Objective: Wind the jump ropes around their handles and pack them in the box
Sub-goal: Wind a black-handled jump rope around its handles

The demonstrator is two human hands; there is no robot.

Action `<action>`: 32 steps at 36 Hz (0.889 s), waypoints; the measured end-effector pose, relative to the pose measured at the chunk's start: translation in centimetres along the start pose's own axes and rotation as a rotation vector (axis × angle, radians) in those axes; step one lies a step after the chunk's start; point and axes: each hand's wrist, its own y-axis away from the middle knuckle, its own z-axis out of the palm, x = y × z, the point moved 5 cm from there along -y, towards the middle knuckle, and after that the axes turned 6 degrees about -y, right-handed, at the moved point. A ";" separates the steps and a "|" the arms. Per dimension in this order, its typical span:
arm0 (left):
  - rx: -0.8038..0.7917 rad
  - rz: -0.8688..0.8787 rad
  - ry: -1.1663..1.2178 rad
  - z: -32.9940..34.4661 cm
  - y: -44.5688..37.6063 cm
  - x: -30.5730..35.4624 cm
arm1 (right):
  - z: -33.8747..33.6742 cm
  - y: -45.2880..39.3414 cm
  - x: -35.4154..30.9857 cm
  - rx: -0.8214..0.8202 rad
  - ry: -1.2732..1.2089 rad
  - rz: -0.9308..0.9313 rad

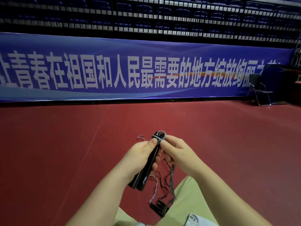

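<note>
left hand (140, 159) wrapped round two black handles (146, 170), held up over the red floor (65, 144) | right hand (175, 154) pinching the grey rope (160, 136) loop at their top | risk imo: loop slips off, wrap unravels | count: 1 more rope bundle (160, 207) on floor by my knee, no box in sight

Indoor sports arena, red court floor (65, 144), long blue banner (130, 70), folded spectator seating (146, 17) above
</note>
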 end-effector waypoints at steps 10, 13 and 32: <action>-0.195 -0.213 0.195 0.1 0.5 -0.4 | -0.3 -0.3 0.2 0.120 0.136 -0.107; -0.279 -0.256 0.119 0.2 0.7 -0.9 | -1.2 -0.4 0.2 0.215 0.043 -0.112; 0.221 -0.046 -0.920 -0.7 -2.6 -1.5 | -1.8 -0.8 3.9 0.344 0.252 0.249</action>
